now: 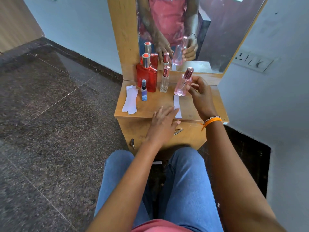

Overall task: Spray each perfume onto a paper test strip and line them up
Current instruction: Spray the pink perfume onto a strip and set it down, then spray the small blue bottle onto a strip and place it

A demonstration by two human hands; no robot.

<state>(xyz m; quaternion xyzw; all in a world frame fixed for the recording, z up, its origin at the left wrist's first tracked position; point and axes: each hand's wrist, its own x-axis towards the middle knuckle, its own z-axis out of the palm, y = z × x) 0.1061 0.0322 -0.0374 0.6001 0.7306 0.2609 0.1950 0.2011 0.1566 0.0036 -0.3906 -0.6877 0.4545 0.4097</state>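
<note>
a small wooden dresser top [150, 104] below a mirror [209, 30], in a room with a dark speckled floor. the right hand [199, 94] holds a pink perfume bottle [183, 84] tilted above the dresser top, fingers curled round it. just below the bottle lies a white test strip [176, 102]; the left hand [164, 120], fingers straight and flat, rests on the strip's near end. left of the pink bottle stand a clear bottle [164, 81], a red bottle [147, 76] and a small blue spray [144, 91], then a stack of spare strips [130, 101].

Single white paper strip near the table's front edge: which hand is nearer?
Left. The left hand rests on the white paper strip; the right hand holds the pink bottle above it.
</note>
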